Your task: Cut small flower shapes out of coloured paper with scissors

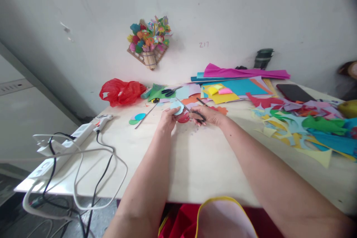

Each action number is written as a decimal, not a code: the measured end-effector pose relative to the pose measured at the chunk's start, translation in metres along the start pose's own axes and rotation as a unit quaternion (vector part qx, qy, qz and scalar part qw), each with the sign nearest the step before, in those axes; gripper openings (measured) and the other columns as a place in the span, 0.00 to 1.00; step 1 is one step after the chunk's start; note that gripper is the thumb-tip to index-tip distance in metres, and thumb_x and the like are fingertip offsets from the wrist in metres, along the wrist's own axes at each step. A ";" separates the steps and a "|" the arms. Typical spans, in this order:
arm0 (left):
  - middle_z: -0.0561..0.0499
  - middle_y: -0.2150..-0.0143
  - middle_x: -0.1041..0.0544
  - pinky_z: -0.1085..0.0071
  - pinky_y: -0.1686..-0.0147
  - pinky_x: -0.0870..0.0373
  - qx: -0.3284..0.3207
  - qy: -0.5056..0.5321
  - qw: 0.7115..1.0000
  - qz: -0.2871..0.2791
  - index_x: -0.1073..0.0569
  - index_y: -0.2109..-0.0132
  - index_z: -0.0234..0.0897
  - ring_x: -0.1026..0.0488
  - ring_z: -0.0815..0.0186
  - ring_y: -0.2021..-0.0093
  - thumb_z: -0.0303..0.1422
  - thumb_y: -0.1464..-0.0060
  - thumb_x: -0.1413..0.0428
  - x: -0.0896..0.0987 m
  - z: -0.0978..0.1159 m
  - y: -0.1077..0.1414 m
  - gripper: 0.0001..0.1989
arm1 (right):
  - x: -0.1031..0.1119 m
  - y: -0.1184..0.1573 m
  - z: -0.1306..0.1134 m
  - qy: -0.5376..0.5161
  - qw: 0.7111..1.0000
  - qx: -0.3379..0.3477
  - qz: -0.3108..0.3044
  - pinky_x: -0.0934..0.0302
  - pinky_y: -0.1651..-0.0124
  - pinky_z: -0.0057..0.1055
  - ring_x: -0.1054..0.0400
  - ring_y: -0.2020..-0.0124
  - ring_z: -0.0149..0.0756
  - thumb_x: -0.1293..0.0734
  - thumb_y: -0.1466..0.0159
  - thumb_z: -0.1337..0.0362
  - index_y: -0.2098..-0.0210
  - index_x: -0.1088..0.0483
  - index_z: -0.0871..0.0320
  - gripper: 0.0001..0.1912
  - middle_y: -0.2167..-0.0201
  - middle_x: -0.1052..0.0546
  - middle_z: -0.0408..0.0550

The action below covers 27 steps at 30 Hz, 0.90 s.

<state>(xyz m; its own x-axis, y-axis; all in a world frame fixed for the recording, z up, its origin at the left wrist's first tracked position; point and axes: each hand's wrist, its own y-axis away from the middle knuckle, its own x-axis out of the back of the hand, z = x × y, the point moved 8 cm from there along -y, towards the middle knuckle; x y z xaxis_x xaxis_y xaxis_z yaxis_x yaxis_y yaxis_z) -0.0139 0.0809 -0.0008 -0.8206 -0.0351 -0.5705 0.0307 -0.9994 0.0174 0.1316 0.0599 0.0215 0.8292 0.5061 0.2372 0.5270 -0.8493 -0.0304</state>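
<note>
My left hand (168, 118) pinches a light blue paper piece (177, 108) with a rounded outline, above the middle of the table. Close on its right, my right hand (208, 115) has its fingers in the handles of dark-handled scissors (198, 116). The scissor blades point up and left, beside the blue paper's right edge; whether they touch it I cannot tell. Red paper (183, 118) lies under and between the hands. Left of them are a blue paper circle (140, 116) and a green one (133, 122). Orange flower-shaped paper (222, 110) is behind my right hand.
Paper scraps (292, 126) cover the right side. Coloured sheets (245, 86), a phone (295, 93) and a second pair of scissors (169, 92) lie farther back. A red plastic bag (121, 92) sits back left. Power strips (63, 151) and loose cables occupy the left edge.
</note>
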 end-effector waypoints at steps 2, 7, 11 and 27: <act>0.47 0.69 0.17 0.62 0.56 0.17 0.002 -0.001 1.000 0.002 0.22 0.65 0.30 0.16 0.58 0.65 0.20 0.59 0.35 0.000 0.000 0.000 0.11 | 0.000 -0.001 0.000 0.001 1.000 0.002 -0.001 0.51 0.87 0.22 0.36 0.85 0.26 0.29 0.46 0.58 0.74 0.35 0.57 0.12 0.83 0.29 0.38; 0.47 0.69 0.18 0.62 0.56 0.17 0.004 0.000 1.000 0.010 0.22 0.65 0.31 0.16 0.57 0.64 0.20 0.59 0.35 -0.001 -0.001 0.001 0.11 | -0.001 -0.002 0.001 -0.003 1.000 0.005 -0.010 0.52 0.87 0.22 0.36 0.85 0.26 0.28 0.44 0.57 0.74 0.35 0.56 0.13 0.83 0.29 0.38; 0.46 0.69 0.18 0.61 0.54 0.18 0.003 0.002 1.000 0.014 0.22 0.64 0.30 0.16 0.55 0.61 0.20 0.58 0.36 0.000 0.000 0.001 0.10 | -0.001 -0.003 0.001 -0.003 1.000 0.012 -0.008 0.53 0.87 0.22 0.38 0.86 0.26 0.28 0.45 0.57 0.73 0.35 0.57 0.13 0.84 0.30 0.38; 0.47 0.72 0.20 0.66 0.61 0.19 -0.008 -0.004 1.000 0.019 0.23 0.68 0.29 0.19 0.61 0.70 0.20 0.60 0.35 -0.009 0.004 0.006 0.09 | -0.005 -0.002 0.003 -0.046 0.998 0.023 -0.023 0.49 0.86 0.22 0.33 0.83 0.28 0.28 0.40 0.49 0.73 0.36 0.57 0.20 0.80 0.27 0.42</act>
<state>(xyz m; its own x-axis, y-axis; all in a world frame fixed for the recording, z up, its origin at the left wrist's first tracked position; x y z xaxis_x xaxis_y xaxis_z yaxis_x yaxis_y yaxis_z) -0.0088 0.0753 0.0073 -0.8237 -0.0732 -0.5623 0.0713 -0.9971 0.0252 0.1270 0.0595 0.0173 0.8168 0.5572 0.1495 0.5706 -0.8184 -0.0673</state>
